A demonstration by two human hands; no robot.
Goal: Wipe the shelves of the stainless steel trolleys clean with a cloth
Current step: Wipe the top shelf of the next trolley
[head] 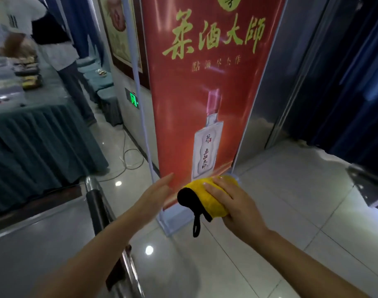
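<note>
Steel first: the shiny stainless steel trolley fills the lower left, its upright post close by the left forearm. Left hand reaches forward, fingers straight and held together, touching nothing. Right hand curls round a bunched yellow cloth with black trim and a dangling loop, fingers spread over its top. Behind stands a tall red banner showing a white bottle. Far left, blurred, probably a teal-skirted table.

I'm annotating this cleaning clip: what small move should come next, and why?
Probably swing the right hand and its yellow cloth down-left onto the steel trolley shelf. The cloth is held in the air before the red banner, touching no shelf, and the left hand is open.
</note>
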